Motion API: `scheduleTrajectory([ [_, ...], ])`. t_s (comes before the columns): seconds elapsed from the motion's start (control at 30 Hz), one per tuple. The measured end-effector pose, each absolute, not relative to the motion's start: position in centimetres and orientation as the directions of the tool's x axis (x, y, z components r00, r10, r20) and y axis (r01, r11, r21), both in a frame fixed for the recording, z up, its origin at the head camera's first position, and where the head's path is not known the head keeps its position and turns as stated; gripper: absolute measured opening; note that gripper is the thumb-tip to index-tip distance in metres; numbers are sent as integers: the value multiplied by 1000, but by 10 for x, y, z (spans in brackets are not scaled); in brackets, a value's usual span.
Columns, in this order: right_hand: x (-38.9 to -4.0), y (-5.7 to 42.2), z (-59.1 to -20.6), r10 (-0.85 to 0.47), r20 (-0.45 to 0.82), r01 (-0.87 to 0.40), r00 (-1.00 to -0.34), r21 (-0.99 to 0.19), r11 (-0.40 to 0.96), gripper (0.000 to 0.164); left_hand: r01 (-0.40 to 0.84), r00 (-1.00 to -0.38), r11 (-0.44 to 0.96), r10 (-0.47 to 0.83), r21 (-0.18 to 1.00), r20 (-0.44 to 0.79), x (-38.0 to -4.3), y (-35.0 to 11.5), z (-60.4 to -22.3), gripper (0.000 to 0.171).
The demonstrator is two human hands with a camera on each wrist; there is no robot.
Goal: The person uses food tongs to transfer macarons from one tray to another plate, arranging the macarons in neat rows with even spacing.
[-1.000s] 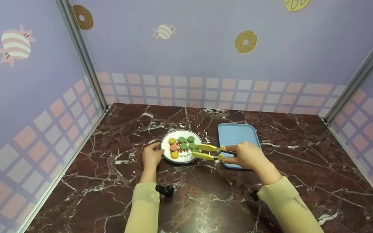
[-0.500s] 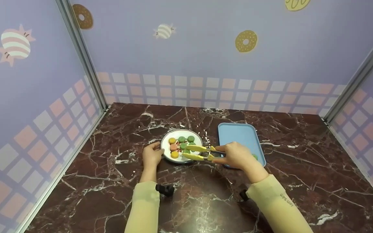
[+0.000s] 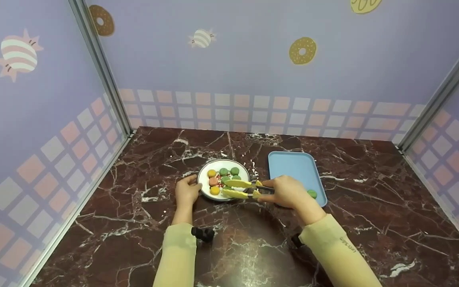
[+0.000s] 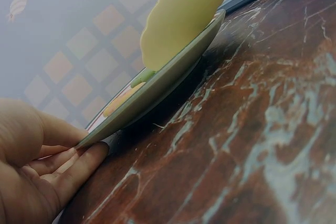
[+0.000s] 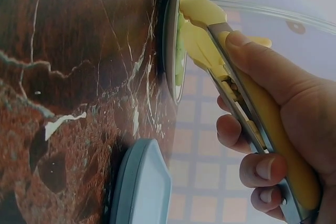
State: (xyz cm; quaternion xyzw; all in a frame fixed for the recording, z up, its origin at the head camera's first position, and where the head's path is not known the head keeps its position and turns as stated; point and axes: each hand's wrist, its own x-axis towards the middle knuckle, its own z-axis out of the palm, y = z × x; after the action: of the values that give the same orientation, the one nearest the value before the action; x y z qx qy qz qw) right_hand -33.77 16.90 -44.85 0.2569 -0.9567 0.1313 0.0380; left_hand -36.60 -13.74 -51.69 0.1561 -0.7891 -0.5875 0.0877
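My left hand [image 3: 187, 193] pinches the left rim of a white plate [image 3: 220, 164] with a dark edge. In the left wrist view the thumb lies above the rim and fingers [image 4: 86, 169] lie beneath it. On the plate are yellow macaron-like rounds [image 3: 212, 173], an orange round [image 3: 213, 181] and several green rounds [image 3: 234, 171]. With my right hand [image 3: 291, 191] I grip yellow-tipped tongs [image 5: 270, 129] by their handles. Their tips are over the plate's right part, around the lower green rounds, which they partly hide. Whether they clamp one I cannot tell.
A light blue tray [image 3: 293, 164] lies to the right of the plate, partly under my right hand. One green round [image 3: 312, 193] sits near its front right corner. Dark red marble-patterned table [image 3: 245, 247] surrounds both, with purple patterned walls [image 3: 237, 71] behind and at the sides.
My right hand and the tongs have moved left, further over the plate. The green round on the tray has come into view from behind the hand. The left hand stays on the rim.
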Motion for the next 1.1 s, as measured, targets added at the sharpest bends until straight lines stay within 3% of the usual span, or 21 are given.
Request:
scheduleTrajectory([
  [0.6,-337,170,-448,-473,130,-490,-872,-251,835,56,-135,-938,237,-342,962,-47,-368,-137,-518,43],
  [1.1,-331,182,-451,-506,203,-545,-838,-277,791,45,-137,-940,258,-338,956,-43,-367,-138,-518,42],
])
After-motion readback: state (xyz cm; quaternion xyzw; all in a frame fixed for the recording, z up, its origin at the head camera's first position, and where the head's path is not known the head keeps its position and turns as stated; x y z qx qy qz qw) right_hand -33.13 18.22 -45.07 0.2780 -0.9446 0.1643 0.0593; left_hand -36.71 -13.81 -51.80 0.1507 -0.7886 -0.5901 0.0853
